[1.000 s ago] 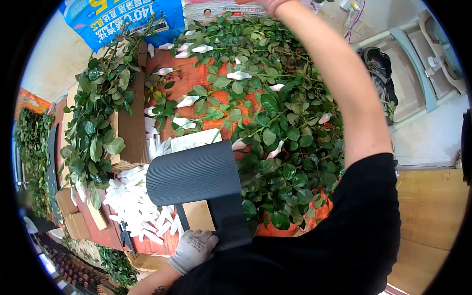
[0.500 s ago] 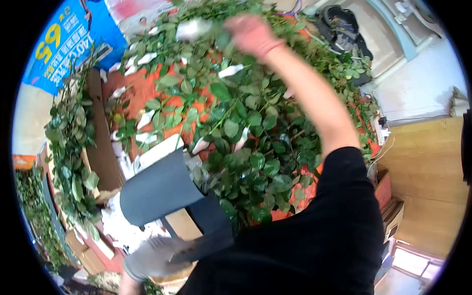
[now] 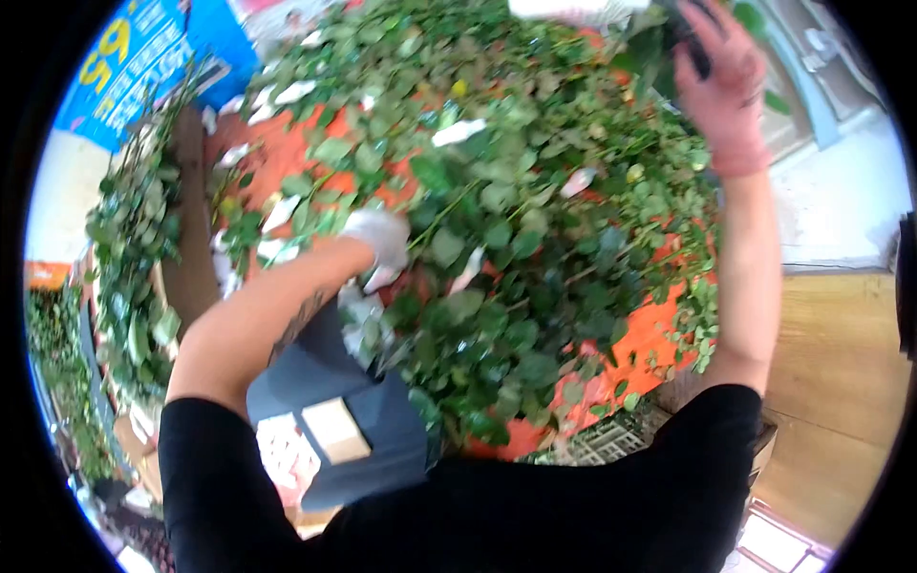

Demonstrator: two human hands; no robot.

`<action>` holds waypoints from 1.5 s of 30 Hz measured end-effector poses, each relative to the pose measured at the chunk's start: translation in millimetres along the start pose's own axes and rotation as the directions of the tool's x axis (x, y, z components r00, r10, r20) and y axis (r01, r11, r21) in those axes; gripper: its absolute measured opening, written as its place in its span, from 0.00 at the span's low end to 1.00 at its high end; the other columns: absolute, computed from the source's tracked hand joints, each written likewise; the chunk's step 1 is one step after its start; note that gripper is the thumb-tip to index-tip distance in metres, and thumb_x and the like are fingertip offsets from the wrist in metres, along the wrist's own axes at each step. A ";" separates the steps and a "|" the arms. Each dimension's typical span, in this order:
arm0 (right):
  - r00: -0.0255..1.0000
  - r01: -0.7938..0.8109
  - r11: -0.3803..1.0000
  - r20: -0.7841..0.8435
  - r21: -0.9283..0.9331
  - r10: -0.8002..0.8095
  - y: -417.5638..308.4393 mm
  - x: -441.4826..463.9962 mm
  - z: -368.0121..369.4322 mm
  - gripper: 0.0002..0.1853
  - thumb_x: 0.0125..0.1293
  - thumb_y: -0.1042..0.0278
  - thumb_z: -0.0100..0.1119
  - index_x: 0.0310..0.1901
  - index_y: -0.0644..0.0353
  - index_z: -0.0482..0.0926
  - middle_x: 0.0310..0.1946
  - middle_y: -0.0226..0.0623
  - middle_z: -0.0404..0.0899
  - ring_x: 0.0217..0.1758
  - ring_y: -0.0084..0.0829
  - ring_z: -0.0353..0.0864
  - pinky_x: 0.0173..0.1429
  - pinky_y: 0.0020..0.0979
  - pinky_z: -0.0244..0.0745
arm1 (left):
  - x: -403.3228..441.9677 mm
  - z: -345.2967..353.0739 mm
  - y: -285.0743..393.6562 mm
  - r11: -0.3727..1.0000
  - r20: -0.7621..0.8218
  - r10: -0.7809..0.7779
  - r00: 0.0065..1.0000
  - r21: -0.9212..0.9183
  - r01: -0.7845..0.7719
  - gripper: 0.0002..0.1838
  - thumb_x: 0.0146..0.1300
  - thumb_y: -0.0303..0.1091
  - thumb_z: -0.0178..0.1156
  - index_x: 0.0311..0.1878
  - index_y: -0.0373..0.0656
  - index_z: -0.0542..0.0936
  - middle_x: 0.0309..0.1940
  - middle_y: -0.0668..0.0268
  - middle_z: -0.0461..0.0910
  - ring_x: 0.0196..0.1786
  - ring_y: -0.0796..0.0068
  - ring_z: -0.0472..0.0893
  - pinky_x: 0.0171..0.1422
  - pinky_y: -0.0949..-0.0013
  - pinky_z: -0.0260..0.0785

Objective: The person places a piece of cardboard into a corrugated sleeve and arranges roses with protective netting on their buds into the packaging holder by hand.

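Note:
My right hand (image 3: 728, 91), in a pink glove, is raised at the top right. Its fingers are curled around a leafy rose stem, and a white netted sleeve (image 3: 578, 9), apparently over the bloom, shows to its left at the top edge. My left hand (image 3: 380, 237), in a pale grey glove, reaches over the leaves at the middle left. Just below it lies a white-sleeved rose (image 3: 384, 278); whether the fingers touch it is blurred. Another white-sleeved rose (image 3: 467, 271) rests to the right, and one more sleeved rose (image 3: 458, 132) lies farther back.
Many leafy rose stems (image 3: 535, 239) cover the orange-red table surface (image 3: 654, 329). A dark grey padded sheet (image 3: 396, 435) with a tan patch lies in front of my body. Cut stems stand along a cardboard edge (image 3: 191, 224) at left. A blue printed box (image 3: 158, 72) stands behind.
My right hand has swung right and toward me with the rose. My left hand has moved from the padded sheet's near edge up and forward to the roses. The sheet's raised flap has dropped.

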State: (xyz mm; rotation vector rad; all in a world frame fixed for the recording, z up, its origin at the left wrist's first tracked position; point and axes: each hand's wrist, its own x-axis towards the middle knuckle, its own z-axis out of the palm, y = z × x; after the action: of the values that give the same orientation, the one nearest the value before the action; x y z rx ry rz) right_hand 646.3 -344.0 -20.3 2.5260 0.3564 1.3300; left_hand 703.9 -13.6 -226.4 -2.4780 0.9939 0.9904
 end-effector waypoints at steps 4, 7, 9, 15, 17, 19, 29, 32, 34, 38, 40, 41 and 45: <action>0.986 -0.156 0.987 0.050 -0.040 0.158 25.7 -31.5 6.7 0.21 0.53 0.75 0.61 0.51 0.54 0.78 0.52 0.44 0.76 0.52 0.47 0.78 0.56 0.38 0.74 | 0.6 -20.5 2.0 0.999 -0.032 0.003 0.999 0.033 -0.002 0.18 0.53 0.44 0.54 0.40 0.43 0.84 0.38 0.56 0.84 0.45 0.59 0.83 0.49 0.61 0.74; 0.967 -0.254 0.967 0.026 -0.032 0.255 41.8 -40.7 9.3 0.21 0.54 0.74 0.60 0.52 0.55 0.77 0.52 0.45 0.76 0.52 0.46 0.78 0.55 0.38 0.74 | -12.6 -58.8 -17.5 0.976 -0.338 -0.099 0.936 -0.216 0.025 0.21 0.57 0.49 0.48 0.37 0.41 0.82 0.36 0.51 0.82 0.40 0.52 0.82 0.46 0.56 0.74; 0.970 -0.245 0.969 -0.026 -0.043 0.244 46.2 -42.7 10.9 0.20 0.54 0.74 0.60 0.52 0.56 0.77 0.52 0.45 0.76 0.52 0.47 0.78 0.55 0.37 0.74 | 0.3 -75.8 -64.5 0.944 -0.461 -0.072 0.884 -0.319 -0.090 0.16 0.55 0.44 0.53 0.37 0.41 0.79 0.31 0.55 0.82 0.36 0.56 0.82 0.43 0.60 0.73; 0.993 -0.093 0.996 0.072 0.005 0.092 20.0 -10.9 12.6 0.21 0.52 0.76 0.59 0.50 0.54 0.78 0.51 0.44 0.77 0.54 0.45 0.77 0.58 0.39 0.72 | -42.4 -115.2 -147.8 0.552 -0.302 0.115 0.946 -0.772 -0.314 0.18 0.57 0.43 0.63 0.40 0.35 0.79 0.27 0.67 0.76 0.33 0.81 0.72 0.39 0.73 0.67; 0.996 0.040 0.997 0.071 0.072 -0.045 6.3 2.4 19.2 0.22 0.53 0.76 0.59 0.52 0.52 0.77 0.50 0.41 0.77 0.52 0.45 0.77 0.57 0.39 0.72 | -41.2 -111.0 -172.7 0.701 -0.323 0.083 0.943 -0.654 -0.286 0.18 0.59 0.44 0.61 0.43 0.39 0.80 0.31 0.62 0.80 0.37 0.78 0.77 0.44 0.71 0.68; 0.986 0.037 0.998 0.161 0.050 -0.045 -8.6 17.3 18.8 0.21 0.54 0.76 0.58 0.52 0.50 0.77 0.50 0.39 0.77 0.51 0.44 0.77 0.55 0.39 0.73 | -44.7 -104.5 -177.5 0.956 -0.500 -0.279 0.820 -0.223 0.190 0.19 0.61 0.43 0.55 0.53 0.47 0.78 0.44 0.53 0.81 0.49 0.54 0.79 0.61 0.57 0.65; 0.666 0.170 0.985 0.738 -0.008 -0.109 4.6 -43.3 38.0 0.20 0.55 0.75 0.54 0.51 0.51 0.78 0.52 0.41 0.76 0.53 0.39 0.76 0.59 0.35 0.71 | 7.7 -13.0 -227.2 0.958 -0.451 -0.256 0.855 -0.234 0.164 0.15 0.60 0.41 0.51 0.47 0.49 0.80 0.44 0.54 0.81 0.49 0.53 0.80 0.55 0.52 0.69; 0.620 0.124 0.991 0.776 0.048 -0.115 18.4 -79.9 43.7 0.20 0.56 0.76 0.52 0.51 0.49 0.79 0.50 0.40 0.76 0.52 0.39 0.77 0.59 0.35 0.70 | 8.1 -19.8 -206.0 0.965 -0.461 -0.260 0.849 -0.158 0.210 0.15 0.59 0.40 0.51 0.46 0.48 0.80 0.43 0.53 0.81 0.48 0.53 0.80 0.53 0.55 0.70; 0.762 0.207 0.970 0.602 0.125 -0.240 4.2 -107.0 50.7 0.20 0.56 0.76 0.51 0.51 0.47 0.79 0.46 0.37 0.77 0.48 0.37 0.78 0.57 0.35 0.72 | -2.0 -16.1 -192.9 0.976 -0.441 -0.198 0.876 -0.175 0.133 0.15 0.58 0.38 0.51 0.44 0.44 0.79 0.43 0.51 0.81 0.48 0.51 0.79 0.54 0.56 0.70; 0.439 0.008 0.897 0.804 0.442 -0.400 -85.5 -63.3 24.2 0.19 0.56 0.72 0.53 0.50 0.52 0.80 0.53 0.37 0.78 0.58 0.35 0.74 0.66 0.35 0.65 | 0.6 -21.4 -178.2 0.967 -0.309 -0.054 0.950 -0.252 -0.027 0.15 0.57 0.37 0.49 0.42 0.39 0.78 0.43 0.49 0.80 0.47 0.47 0.79 0.54 0.55 0.70; 0.574 0.187 0.737 0.536 0.649 -0.618 -108.2 -111.6 68.7 0.18 0.55 0.71 0.53 0.48 0.54 0.81 0.46 0.36 0.81 0.53 0.36 0.78 0.61 0.36 0.71 | 20.2 -2.9 -200.2 0.996 -0.413 0.045 0.910 -0.051 -0.072 0.16 0.57 0.38 0.49 0.43 0.39 0.78 0.41 0.47 0.80 0.47 0.47 0.78 0.53 0.54 0.70; 0.537 0.010 0.730 0.612 0.684 -0.581 -126.0 -123.9 82.8 0.14 0.55 0.71 0.52 0.44 0.55 0.81 0.40 0.38 0.82 0.49 0.36 0.79 0.56 0.35 0.73 | 26.1 2.2 -207.7 0.991 -0.315 0.042 0.948 0.137 0.002 0.17 0.58 0.39 0.50 0.43 0.38 0.78 0.38 0.45 0.79 0.46 0.46 0.78 0.53 0.52 0.70; 0.274 0.197 0.785 0.736 0.587 -0.619 -159.4 -155.7 125.3 0.07 0.57 0.70 0.51 0.33 0.56 0.79 0.29 0.36 0.80 0.38 0.36 0.81 0.46 0.34 0.74 | -7.9 -0.7 -188.1 0.944 -0.422 -0.024 0.906 -0.308 -0.118 0.16 0.57 0.41 0.53 0.40 0.38 0.78 0.38 0.46 0.79 0.45 0.47 0.79 0.50 0.56 0.69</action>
State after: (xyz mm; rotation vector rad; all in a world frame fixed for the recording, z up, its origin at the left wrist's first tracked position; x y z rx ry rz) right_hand 649.9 -261.8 -262.3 2.6745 0.9999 -0.5136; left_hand 830.9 125.1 -217.6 -3.0499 1.0886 0.6867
